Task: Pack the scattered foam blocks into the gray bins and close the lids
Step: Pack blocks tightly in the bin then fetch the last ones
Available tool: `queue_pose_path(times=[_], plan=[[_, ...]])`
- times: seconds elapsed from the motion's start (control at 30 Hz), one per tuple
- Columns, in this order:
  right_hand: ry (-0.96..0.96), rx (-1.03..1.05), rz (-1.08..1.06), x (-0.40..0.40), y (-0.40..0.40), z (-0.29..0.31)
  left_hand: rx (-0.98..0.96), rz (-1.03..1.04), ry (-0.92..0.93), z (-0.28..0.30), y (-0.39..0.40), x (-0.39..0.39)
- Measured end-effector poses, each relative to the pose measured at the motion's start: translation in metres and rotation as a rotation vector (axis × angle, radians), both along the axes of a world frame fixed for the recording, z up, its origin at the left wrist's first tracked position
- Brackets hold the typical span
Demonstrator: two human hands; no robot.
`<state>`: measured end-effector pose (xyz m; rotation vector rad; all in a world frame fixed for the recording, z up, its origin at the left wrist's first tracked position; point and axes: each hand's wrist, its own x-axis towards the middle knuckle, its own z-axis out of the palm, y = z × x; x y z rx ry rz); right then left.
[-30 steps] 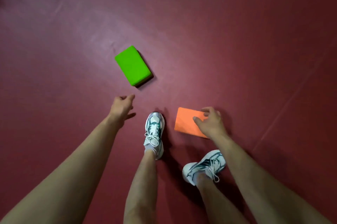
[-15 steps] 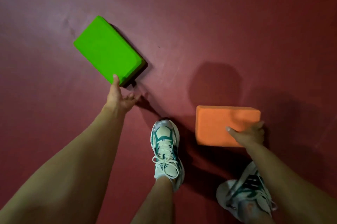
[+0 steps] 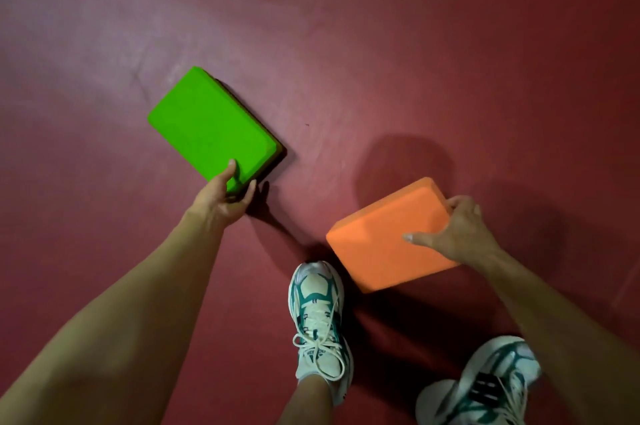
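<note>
I am gripping a block in each hand: right hand clamping the orange rectangular foam block, left hand pinching the green rectangular foam block's near corner.
Nearest me, the orange one is tilting up off the floor beside my white-and-teal sneaker; farther out, the green one is apparently lying flat on the dark red matte floor. I am seeing no gray bins.

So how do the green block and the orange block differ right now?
The green block looks flat on the red floor; the orange block is tilted, apparently lifted. The left hand pinches the green block's near corner; the right hand grips the orange block's far end. Both are rectangular slabs.
</note>
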<state>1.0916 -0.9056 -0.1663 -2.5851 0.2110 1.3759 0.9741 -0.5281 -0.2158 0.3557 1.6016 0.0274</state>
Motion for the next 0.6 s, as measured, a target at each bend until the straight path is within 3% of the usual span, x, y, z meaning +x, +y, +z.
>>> queue_pose_path(times=[0.2, 0.27, 0.4, 0.6], plan=[[-0.146, 0.107, 0.309, -0.006, 0.038, 0.049, -0.012, -0.172, -0.051, 0.041, -0.004, -0.007], [-0.202, 0.096, 0.415, -0.011, 0.051, 0.084, 0.089, -0.262, 0.056, 0.075, -0.014, -0.020], [-0.328, 0.113, 0.557, -0.006, 0.078, 0.192, 0.489, -0.568, 0.279, 0.159, -0.018, -0.069], [-0.456, 0.234, 0.946, -0.006, 0.108, 0.416, 0.835, -1.122, 0.339, 0.427, -0.061, -0.102]])
